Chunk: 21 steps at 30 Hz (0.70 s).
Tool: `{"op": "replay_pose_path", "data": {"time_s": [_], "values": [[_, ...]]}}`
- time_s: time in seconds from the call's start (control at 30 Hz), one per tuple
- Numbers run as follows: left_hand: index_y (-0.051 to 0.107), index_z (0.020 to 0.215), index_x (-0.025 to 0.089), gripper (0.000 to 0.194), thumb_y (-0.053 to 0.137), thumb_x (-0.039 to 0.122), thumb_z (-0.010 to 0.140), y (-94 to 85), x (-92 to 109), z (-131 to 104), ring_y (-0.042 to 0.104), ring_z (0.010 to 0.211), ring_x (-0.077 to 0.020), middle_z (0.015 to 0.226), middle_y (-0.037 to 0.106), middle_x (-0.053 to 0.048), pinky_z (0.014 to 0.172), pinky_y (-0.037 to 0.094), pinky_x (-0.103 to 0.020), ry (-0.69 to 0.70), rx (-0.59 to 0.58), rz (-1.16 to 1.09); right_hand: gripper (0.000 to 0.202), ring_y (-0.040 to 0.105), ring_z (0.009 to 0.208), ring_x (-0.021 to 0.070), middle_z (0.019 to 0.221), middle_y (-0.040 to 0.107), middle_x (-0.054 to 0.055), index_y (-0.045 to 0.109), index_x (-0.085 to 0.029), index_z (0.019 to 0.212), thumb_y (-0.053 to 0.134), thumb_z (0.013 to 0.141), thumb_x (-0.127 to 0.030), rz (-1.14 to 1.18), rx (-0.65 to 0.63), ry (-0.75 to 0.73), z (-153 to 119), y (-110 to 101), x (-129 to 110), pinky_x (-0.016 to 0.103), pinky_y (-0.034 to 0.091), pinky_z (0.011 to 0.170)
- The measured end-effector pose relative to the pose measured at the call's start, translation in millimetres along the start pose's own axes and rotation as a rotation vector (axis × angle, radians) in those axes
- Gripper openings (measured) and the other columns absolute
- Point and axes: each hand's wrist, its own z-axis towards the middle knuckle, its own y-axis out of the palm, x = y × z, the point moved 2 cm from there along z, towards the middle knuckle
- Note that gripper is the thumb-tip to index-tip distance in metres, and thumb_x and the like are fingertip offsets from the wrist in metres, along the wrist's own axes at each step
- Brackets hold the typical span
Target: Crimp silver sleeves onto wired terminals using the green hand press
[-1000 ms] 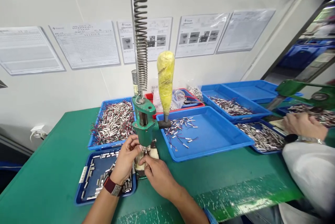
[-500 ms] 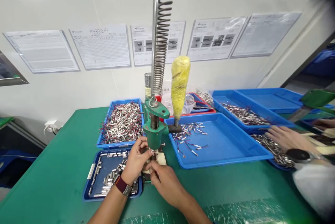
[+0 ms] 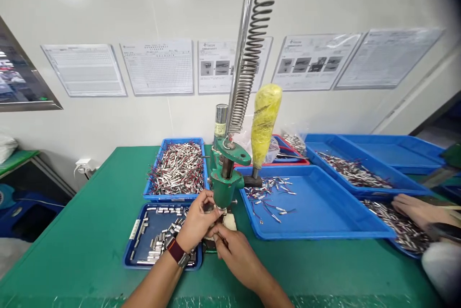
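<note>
A green hand press (image 3: pixel 224 185) with a yellow-wrapped lever handle (image 3: pixel 265 123) and a tall spring stands before me. My left hand (image 3: pixel 200 219) is at the foot of its ram, thumb and fingers pinched together. Close beside it, lower and to the right, my right hand (image 3: pixel 232 248) also pinches at the press base. What the fingertips hold is too small and too covered to make out. Left of my wrists, a dark blue tray (image 3: pixel 151 226) holds loose silver metal cylinders (image 3: pixel 158 245).
Behind it a blue tray (image 3: pixel 153 188) is heaped with wired parts (image 3: pixel 180 168). To the right, a large blue tray (image 3: pixel 324 212) holds several wired pieces. A co-worker's hand (image 3: pixel 418 209) reaches over a tray of metal parts (image 3: pixel 392 224). Paper sheets (image 3: pixel 158 67) hang on the wall.
The view has shifted, so the scene sits farther right. Both my hands stay pinched under the press ram. The co-worker's hand remains over the metal parts.
</note>
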Motion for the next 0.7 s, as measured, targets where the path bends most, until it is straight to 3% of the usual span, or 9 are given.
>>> {"op": "replay_pose_path", "data": {"time_s": [0.2, 0.27, 0.33, 0.43, 0.47, 0.5, 0.57, 0.63, 0.7], "values": [[0.059, 0.098, 0.019, 0.028, 0.075, 0.032, 0.080, -3.6, -1, 0, 0.059, 0.092, -0.0190, 0.094, 0.065, -0.004, 0.082, 0.042, -0.028, -0.015, -0.066, 0.027, 0.024, 0.052, 0.056, 0.0132, 0.059, 0.058, -0.003, 0.064, -0.020, 0.093, 0.041, 0.093, -0.025, 0.112, -0.035, 0.001, -7, 7, 8, 0.023, 0.039, 0.058], [0.059, 0.098, 0.019, 0.027, 0.075, 0.032, 0.080, -5.1, 0, -2, 0.059, 0.091, -0.0188, 0.093, 0.065, -0.004, 0.082, 0.042, -0.029, -0.002, -0.041, 0.059, 0.024, 0.049, 0.050, 0.0119, 0.058, 0.057, -0.003, 0.064, -0.019, 0.093, 0.042, 0.093, -0.029, 0.216, -0.004, 0.009, -12, -6, 7, 0.023, 0.038, 0.051], [0.060, 0.108, 0.019, 0.035, 0.076, 0.032, 0.079, -5.2, -2, -4, 0.059, 0.091, -0.0191, 0.094, 0.066, -0.004, 0.084, 0.043, -0.030, -0.013, -0.019, 0.051, 0.024, 0.048, 0.046, 0.0108, 0.058, 0.056, -0.003, 0.064, -0.018, 0.094, 0.046, 0.093, -0.033, 0.310, 0.285, 0.006, -10, -43, -4, 0.022, 0.039, 0.047], [0.056, 0.128, 0.021, 0.055, 0.076, 0.030, 0.078, -4.2, -3, -8, 0.060, 0.099, -0.0215, 0.110, 0.067, -0.008, 0.089, 0.043, -0.033, -0.044, -0.038, 0.040, 0.023, 0.058, 0.061, 0.0111, 0.073, 0.063, 0.000, 0.063, -0.019, 0.101, 0.054, 0.091, -0.038, 0.324, 1.009, -0.166, 14, -132, -49, 0.023, 0.048, 0.058], [0.056, 0.130, 0.021, 0.056, 0.076, 0.029, 0.078, -4.3, -3, -9, 0.060, 0.100, -0.0221, 0.113, 0.067, -0.008, 0.090, 0.043, -0.033, -0.043, -0.045, 0.068, 0.026, 0.063, 0.075, 0.0117, 0.087, 0.067, 0.002, 0.062, -0.020, 0.109, 0.055, 0.092, -0.039, 0.318, 1.092, -0.262, 29, -160, -70, 0.024, 0.051, 0.068], [0.058, 0.129, 0.021, 0.053, 0.075, 0.029, 0.079, -4.6, -2, -10, 0.060, 0.100, -0.0225, 0.114, 0.068, -0.008, 0.090, 0.043, -0.033, -0.033, -0.047, 0.111, 0.032, 0.065, 0.085, 0.0121, 0.098, 0.068, 0.003, 0.059, -0.021, 0.118, 0.054, 0.092, -0.040, 0.330, 1.035, -0.344, 46, -185, -92, 0.025, 0.051, 0.073], [0.063, 0.123, 0.020, 0.044, 0.073, 0.029, 0.080, -5.7, 1, -11, 0.061, 0.096, -0.0223, 0.109, 0.070, -0.007, 0.088, 0.044, -0.032, -0.014, -0.045, 0.208, 0.040, 0.066, 0.080, 0.0105, 0.094, 0.069, 0.004, 0.058, -0.019, 0.122, 0.039, 0.098, -0.044, 0.377, 0.737, -0.399, 77, -217, -129, 0.026, 0.050, 0.070], [0.066, 0.119, 0.020, 0.039, 0.071, 0.029, 0.082, -7.1, 4, -11, 0.061, 0.091, -0.0212, 0.104, 0.071, -0.006, 0.084, 0.044, -0.031, -0.012, -0.043, 0.264, 0.047, 0.063, 0.062, 0.0084, 0.076, 0.065, 0.002, 0.064, -0.016, 0.104, 0.027, 0.100, -0.045, 0.384, 0.599, -0.444, 83, -225, -154, 0.025, 0.048, 0.061], [0.066, 0.118, 0.020, 0.036, 0.069, 0.030, 0.083, -8.0, 6, -12, 0.060, 0.088, -0.0207, 0.102, 0.070, -0.005, 0.081, 0.044, -0.030, -0.013, -0.046, 0.281, 0.047, 0.055, 0.046, 0.0081, 0.058, 0.055, -0.002, 0.058, -0.019, 0.079, 0.025, 0.098, -0.047, 0.341, 0.643, -0.537, 62, -213, -168, 0.024, 0.044, 0.049]]}}
